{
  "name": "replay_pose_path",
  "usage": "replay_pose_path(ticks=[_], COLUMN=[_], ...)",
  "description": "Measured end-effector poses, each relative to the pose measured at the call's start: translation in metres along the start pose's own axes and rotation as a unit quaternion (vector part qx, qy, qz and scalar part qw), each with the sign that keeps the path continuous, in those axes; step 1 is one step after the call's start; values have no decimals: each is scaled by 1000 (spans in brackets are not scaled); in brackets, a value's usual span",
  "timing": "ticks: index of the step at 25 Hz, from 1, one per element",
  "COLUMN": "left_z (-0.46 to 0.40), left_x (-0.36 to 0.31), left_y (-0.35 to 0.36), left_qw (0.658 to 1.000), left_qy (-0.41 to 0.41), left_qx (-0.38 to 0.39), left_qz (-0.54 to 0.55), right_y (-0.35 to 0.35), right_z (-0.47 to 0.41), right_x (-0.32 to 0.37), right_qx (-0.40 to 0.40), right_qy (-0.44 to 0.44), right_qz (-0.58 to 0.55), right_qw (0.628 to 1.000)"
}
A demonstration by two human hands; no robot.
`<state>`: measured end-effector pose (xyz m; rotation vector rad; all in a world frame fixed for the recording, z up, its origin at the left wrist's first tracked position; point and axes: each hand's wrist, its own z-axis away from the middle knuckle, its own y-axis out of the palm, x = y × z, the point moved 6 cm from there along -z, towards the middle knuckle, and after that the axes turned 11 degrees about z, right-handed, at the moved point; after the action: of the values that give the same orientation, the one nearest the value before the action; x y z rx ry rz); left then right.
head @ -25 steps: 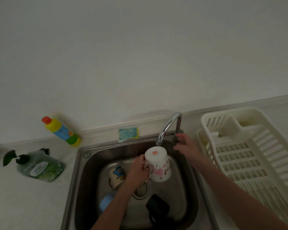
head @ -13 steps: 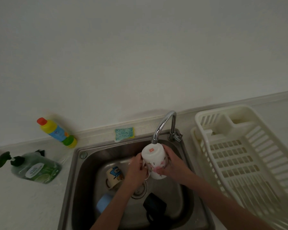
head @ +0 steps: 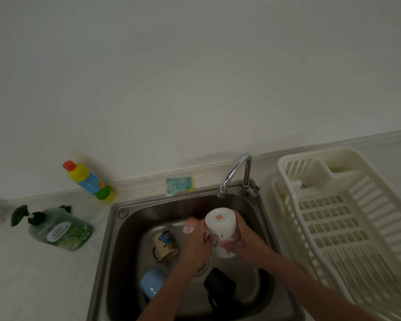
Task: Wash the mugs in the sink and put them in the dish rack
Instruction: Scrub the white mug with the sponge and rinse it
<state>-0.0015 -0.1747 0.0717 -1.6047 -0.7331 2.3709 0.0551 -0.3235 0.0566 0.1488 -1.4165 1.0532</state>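
A white mug with pink flowers [head: 220, 224] is held upside down over the steel sink [head: 116, 230], just below the tap spout [head: 232, 174]. My left hand [head: 198, 245] grips it from the left, where its handle is hidden. My right hand [head: 243, 237] wraps round its right side. In the basin lie a beige cartoon mug [head: 165, 245], a light blue mug [head: 151, 282] and a black mug [head: 219, 287]. A pale pink mug [head: 190, 224] peeks out behind my left hand. The cream dish rack [head: 347, 218] stands to the right of the sink.
A teal and yellow sponge [head: 180, 186] lies on the ledge behind the sink. A green soap pump bottle [head: 56, 228] and a yellow cleaner bottle with a red cap [head: 88, 181] lie on the counter to the left. The wall rises behind.
My right hand left the tap handle and came down onto the white mug, so both hands now hold it. The mug has shifted a little lower under the spout.
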Motion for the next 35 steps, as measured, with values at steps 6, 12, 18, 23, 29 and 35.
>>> replay_pose_path(ticks=[6, 12, 18, 23, 29, 35], left_z=[2, 21, 48, 57, 78, 77], left_x=[3, -10, -47, -71, -119, -163], left_y=[3, -8, -32, -24, -15, 20], left_qw=[1000, 994, 992, 983, 944, 930], left_qy=[-13, -36, 24, 46, 66, 115], left_qx=[12, 106, 116, 143, 221, 208], left_qz=[-23, 9, 52, 107, 237, 281], right_y=[6, -6, -43, -63, -101, -143], right_z=[2, 13, 36, 59, 104, 165], right_x=[-10, -5, 23, 53, 74, 83], right_qx=[-6, 17, 63, 83, 3, -150], right_qy=[17, 26, -26, -84, -67, -8], right_qz=[-3, -49, -94, -88, -103, -1], right_qw=[1000, 998, 993, 989, 992, 989])
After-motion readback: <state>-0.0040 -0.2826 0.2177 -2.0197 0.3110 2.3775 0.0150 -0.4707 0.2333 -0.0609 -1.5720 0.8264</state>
